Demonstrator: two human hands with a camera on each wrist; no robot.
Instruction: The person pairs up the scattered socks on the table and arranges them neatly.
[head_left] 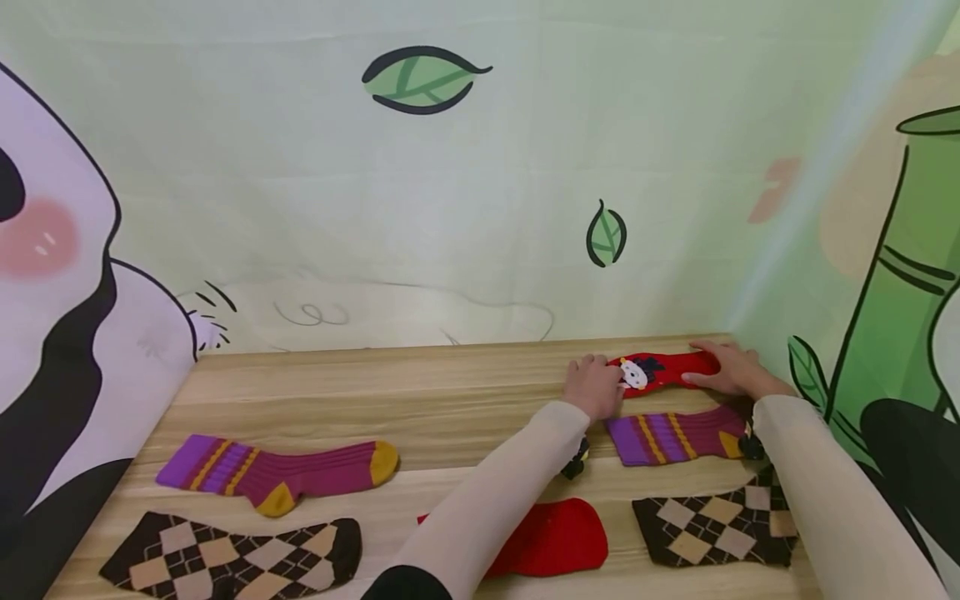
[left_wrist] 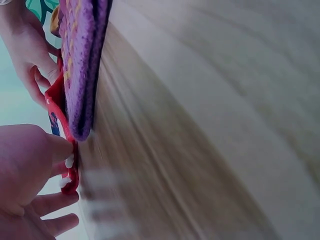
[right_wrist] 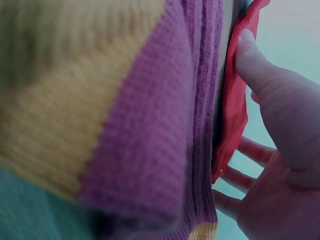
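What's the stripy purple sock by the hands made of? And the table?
The stripy purple sock looks like matte knitted yarn, perhaps wool: rows of stitches show. The table looks like smooth wood, from its streaky grain, though that could be printed.

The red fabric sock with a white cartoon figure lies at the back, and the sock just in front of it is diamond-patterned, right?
Not quite: the head view shows a purple-and-maroon knitted sock with yellow stripes there. The red sock does lie at the back.
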